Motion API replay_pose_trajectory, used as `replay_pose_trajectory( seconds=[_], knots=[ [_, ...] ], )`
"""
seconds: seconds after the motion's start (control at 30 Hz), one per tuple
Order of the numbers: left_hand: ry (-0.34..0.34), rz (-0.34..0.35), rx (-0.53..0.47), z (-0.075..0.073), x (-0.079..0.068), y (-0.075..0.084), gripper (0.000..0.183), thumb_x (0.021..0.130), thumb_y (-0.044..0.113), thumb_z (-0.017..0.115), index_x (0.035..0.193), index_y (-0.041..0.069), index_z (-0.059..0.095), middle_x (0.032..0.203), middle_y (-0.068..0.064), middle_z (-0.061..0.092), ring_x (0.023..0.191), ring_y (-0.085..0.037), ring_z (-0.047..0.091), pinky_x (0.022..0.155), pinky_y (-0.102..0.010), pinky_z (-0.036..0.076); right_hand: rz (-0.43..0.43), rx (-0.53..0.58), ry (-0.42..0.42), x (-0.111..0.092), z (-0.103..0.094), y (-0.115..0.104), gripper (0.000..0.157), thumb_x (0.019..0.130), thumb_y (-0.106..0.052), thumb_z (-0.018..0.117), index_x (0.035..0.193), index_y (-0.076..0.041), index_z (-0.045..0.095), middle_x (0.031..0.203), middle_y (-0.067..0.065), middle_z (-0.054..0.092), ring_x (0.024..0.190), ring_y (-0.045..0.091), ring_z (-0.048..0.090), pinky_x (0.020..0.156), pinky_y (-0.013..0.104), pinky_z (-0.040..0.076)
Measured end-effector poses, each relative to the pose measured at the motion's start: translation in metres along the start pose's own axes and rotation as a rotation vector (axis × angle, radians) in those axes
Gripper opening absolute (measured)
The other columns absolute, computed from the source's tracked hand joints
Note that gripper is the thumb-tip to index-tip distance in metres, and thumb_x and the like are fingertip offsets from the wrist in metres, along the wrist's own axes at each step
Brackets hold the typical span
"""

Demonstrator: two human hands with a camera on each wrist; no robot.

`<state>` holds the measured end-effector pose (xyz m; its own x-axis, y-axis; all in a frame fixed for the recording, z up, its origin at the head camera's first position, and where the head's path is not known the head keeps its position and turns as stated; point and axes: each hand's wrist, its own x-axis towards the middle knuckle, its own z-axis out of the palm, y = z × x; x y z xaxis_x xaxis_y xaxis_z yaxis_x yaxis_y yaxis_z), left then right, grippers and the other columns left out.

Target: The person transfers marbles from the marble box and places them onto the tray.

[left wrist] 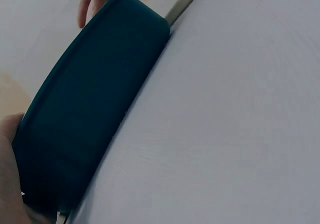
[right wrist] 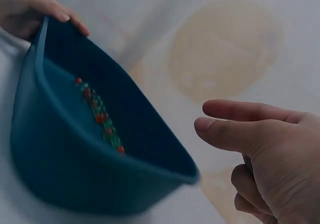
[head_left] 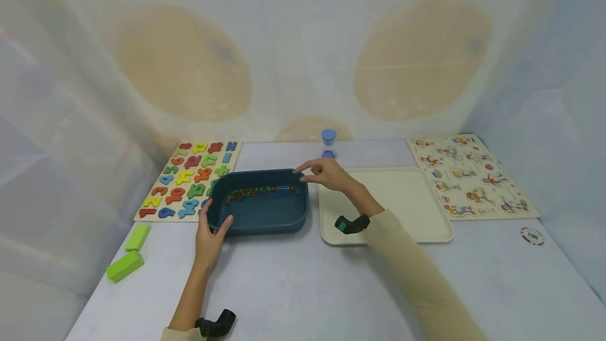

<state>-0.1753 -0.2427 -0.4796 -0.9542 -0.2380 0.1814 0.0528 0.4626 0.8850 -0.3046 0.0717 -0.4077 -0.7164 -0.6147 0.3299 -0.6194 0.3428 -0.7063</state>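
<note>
A dark teal rectangular basin [head_left: 265, 222] stands on the table, with small red and green beads [head_left: 248, 192] strewn in a line across its floor. At its left end my left hand [head_left: 208, 238] grips the wall, thumb at the front rim and fingers along the left side. My right hand [head_left: 329, 172] hovers by the basin's back right corner. In the right wrist view the index finger and thumb [right wrist: 220, 134] stretch toward the basin with a small gap between them, and the other fingers are bent. I see nothing between them.
Right of the basin lies a cream tray [head_left: 388, 188], partly under my right forearm. A number puzzle board [head_left: 189, 178] is at the left, a picture puzzle board [head_left: 473, 178] at the right. Also around: green blocks [head_left: 125, 266], a blue-lidded clear container [head_left: 329, 141], a round 100 chip [head_left: 532, 236].
</note>
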Motion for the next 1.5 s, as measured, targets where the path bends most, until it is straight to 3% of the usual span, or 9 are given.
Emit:
replay_pose_trajectory(
  seconds=[0.17, 0.33, 0.43, 0.6, 0.7, 0.83, 1.03, 1.27, 1.5],
  knots=[
    [0.003, -0.023, -0.048, -0.003, -0.001, -0.004, 0.07, 0.083, 0.038, 0.062, 0.14, 0.03, 0.022, 0.147, -0.003, 0.021, 0.132, -0.023, 0.024, 0.104, -0.047, 0.028, -0.005, 0.061, -0.08, 0.039, 0.03, -0.007, 0.025, 0.08, -0.017, 0.067, 0.104, -0.012, 0.068, 0.045, -0.004, 0.02, 0.041, 0.013, 0.015, 0.045, 0.024, 0.024],
    [0.014, -0.024, -0.056, -0.005, -0.006, 0.007, 0.069, 0.083, 0.033, 0.062, 0.14, 0.025, 0.024, 0.146, -0.008, 0.023, 0.13, -0.027, 0.029, 0.102, -0.047, 0.031, 0.086, 0.022, -0.162, 0.064, 0.058, -0.017, 0.022, 0.083, -0.014, 0.063, 0.105, -0.016, 0.067, 0.045, 0.001, 0.033, 0.041, 0.012, 0.021, 0.045, 0.022, 0.027],
    [0.024, -0.012, -0.048, -0.003, -0.005, 0.004, 0.068, 0.083, 0.034, 0.062, 0.14, 0.026, 0.024, 0.146, -0.008, 0.024, 0.13, -0.026, 0.029, 0.103, -0.046, 0.031, 0.142, 0.008, -0.204, 0.071, 0.072, -0.017, 0.023, 0.084, -0.012, 0.061, 0.106, -0.015, 0.067, 0.054, 0.016, 0.052, 0.045, 0.023, 0.042, 0.045, 0.021, 0.03],
    [0.029, -0.005, -0.041, -0.002, 0.0, -0.011, 0.068, 0.082, 0.036, 0.063, 0.138, 0.034, 0.025, 0.146, -0.003, 0.024, 0.13, -0.023, 0.03, 0.102, -0.044, 0.033, 0.171, -0.06, -0.245, 0.074, 0.084, -0.008, 0.024, 0.084, -0.012, 0.062, 0.107, -0.013, 0.066, 0.079, 0.017, 0.065, 0.062, 0.029, 0.053, 0.053, 0.021, 0.036],
    [0.024, -0.017, -0.048, -0.003, -0.002, -0.006, 0.068, 0.082, 0.035, 0.064, 0.138, 0.032, 0.026, 0.146, -0.005, 0.024, 0.13, -0.023, 0.03, 0.102, -0.043, 0.033, 0.167, -0.16, -0.262, 0.075, 0.089, -0.002, 0.022, 0.083, -0.016, 0.063, 0.105, -0.016, 0.067, 0.093, 0.003, 0.067, 0.06, 0.015, 0.049, 0.058, 0.021, 0.037],
    [0.022, -0.012, -0.06, -0.005, -0.008, 0.009, 0.068, 0.083, 0.03, 0.064, 0.139, 0.024, 0.027, 0.145, -0.009, 0.025, 0.129, -0.027, 0.031, 0.1, -0.045, 0.034, 0.19, -0.234, -0.282, 0.076, 0.093, 0.002, 0.022, 0.082, -0.018, 0.064, 0.104, -0.018, 0.067, 0.103, -0.002, 0.064, 0.06, 0.009, 0.047, 0.058, 0.022, 0.039],
    [0.022, 0.001, -0.049, -0.006, -0.011, 0.02, 0.069, 0.084, 0.025, 0.063, 0.14, 0.017, 0.024, 0.144, -0.014, 0.025, 0.128, -0.03, 0.032, 0.1, -0.047, 0.033, 0.222, -0.263, -0.288, 0.077, 0.097, 0.004, 0.023, 0.082, -0.017, 0.064, 0.105, -0.018, 0.066, 0.109, -0.001, 0.062, 0.067, 0.01, 0.052, 0.059, 0.022, 0.041],
    [0.026, -0.02, -0.049, -0.005, -0.001, -0.007, 0.069, 0.081, 0.033, 0.065, 0.138, 0.031, 0.027, 0.145, -0.005, 0.025, 0.13, -0.024, 0.03, 0.102, -0.043, 0.032, 0.2, -0.289, -0.289, 0.078, 0.097, 0.004, 0.02, 0.082, -0.017, 0.065, 0.102, -0.018, 0.067, 0.102, -0.002, 0.063, 0.074, 0.012, 0.052, 0.067, 0.026, 0.044],
    [0.035, 0.023, -0.029, -0.002, 0.0, -0.013, 0.072, 0.079, 0.028, 0.068, 0.138, 0.033, 0.026, 0.145, 0.0, 0.025, 0.13, -0.022, 0.029, 0.103, -0.043, 0.031, 0.186, -0.339, -0.313, 0.079, 0.099, 0.007, 0.019, 0.081, -0.019, 0.066, 0.1, -0.02, 0.067, 0.104, -0.006, 0.063, 0.089, 0.011, 0.054, 0.082, 0.028, 0.046]
  ],
)
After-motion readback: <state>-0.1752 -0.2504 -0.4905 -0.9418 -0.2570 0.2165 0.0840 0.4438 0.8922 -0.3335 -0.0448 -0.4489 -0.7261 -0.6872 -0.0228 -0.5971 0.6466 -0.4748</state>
